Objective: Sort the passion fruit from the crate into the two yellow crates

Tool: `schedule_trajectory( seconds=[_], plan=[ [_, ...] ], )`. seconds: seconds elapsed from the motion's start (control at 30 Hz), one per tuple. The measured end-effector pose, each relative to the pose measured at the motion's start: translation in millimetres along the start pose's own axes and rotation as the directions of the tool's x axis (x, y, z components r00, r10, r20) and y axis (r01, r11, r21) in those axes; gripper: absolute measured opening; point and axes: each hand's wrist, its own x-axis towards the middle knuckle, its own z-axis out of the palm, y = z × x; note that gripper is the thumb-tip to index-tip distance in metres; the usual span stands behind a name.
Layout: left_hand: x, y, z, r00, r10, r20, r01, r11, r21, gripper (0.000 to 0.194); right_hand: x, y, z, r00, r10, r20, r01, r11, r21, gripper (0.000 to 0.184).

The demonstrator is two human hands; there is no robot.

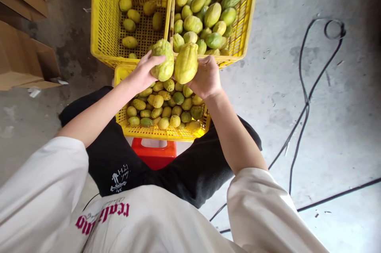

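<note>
My left hand point(149, 69) is closed around a large, lumpy yellow-green citron point(163, 60), its thumb lying across the side of the fruit. Beside it, my right hand point(206, 75) grips a smoother, yellower citron point(186, 63) from the right. The two fruits are side by side, close together, above the meeting point of three yellow crates. Directly below them, the near crate point(160, 136) holds many smaller yellow and green fruits. At the back right, another crate point(251, 11) is heaped with larger ones. Several fruits lie scattered on the floor of the back left crate point(102, 19).
Between my knees is a red plastic stool point(154, 156). Cardboard boxes point(26, 52) stand at the left on the concrete floor point(336, 126). A black cable point(306, 104) loops across the floor at the right.
</note>
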Motion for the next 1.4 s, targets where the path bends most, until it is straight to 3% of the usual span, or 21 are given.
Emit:
schedule_trajectory(
  seconds=[0.17, 0.3, 0.4, 0.5, 0.63, 0.83, 1.07, 1.23, 1.4],
  plan=[
    [-2, 12, 0.6, 0.998, -0.057, 0.007, 0.057, 0.998, 0.037, 0.043, -7, -7, 0, 0.996, -0.088, 0.006, 0.088, 0.994, -0.065, 0.059],
    [-5, 8, 3.7, 1.000, 0.000, -0.010, 0.000, 0.999, 0.034, 0.040, -13, -7, 6, 0.986, -0.167, 0.020, 0.167, 0.986, -0.024, 0.075],
    [-2, 0, 4.8, 0.997, 0.069, 0.026, -0.068, 0.998, -0.019, 0.043, -12, -3, 8, 0.995, -0.088, 0.047, 0.088, 0.996, 0.012, 0.089],
    [2, -7, 5.1, 0.999, 0.033, 0.010, -0.033, 0.999, -0.016, 0.041, -8, 1, 7, 0.998, 0.009, 0.065, -0.012, 0.999, 0.039, 0.094],
    [4, -6, 6.3, 0.998, -0.004, -0.064, 0.004, 1.000, 0.001, 0.049, -6, 0, 3, 0.999, -0.008, 0.048, 0.006, 1.000, 0.028, 0.080],
    [0, 8, 6.3, 0.997, -0.072, -0.001, 0.072, 0.996, -0.046, 0.038, -7, -8, -8, 0.994, -0.059, 0.090, 0.062, 0.998, -0.024, 0.049],
    [6, 2, 4.2, 0.999, 0.017, -0.028, -0.015, 0.999, 0.050, 0.037, -5, -3, 1, 0.998, -0.057, -0.029, 0.057, 0.998, 0.003, 0.065],
    [2, 0, 11.2, 0.997, -0.021, -0.080, 0.021, 1.000, -0.012, 0.046, -7, 1, 5, 0.995, -0.090, 0.041, 0.092, 0.995, -0.034, 0.076],
    [-6, 7, 22.5, 0.991, -0.068, -0.116, 0.059, 0.995, -0.078, 0.040, -1, 5, -7, 0.995, -0.063, 0.080, 0.066, 0.997, -0.040, 0.070]
  ],
)
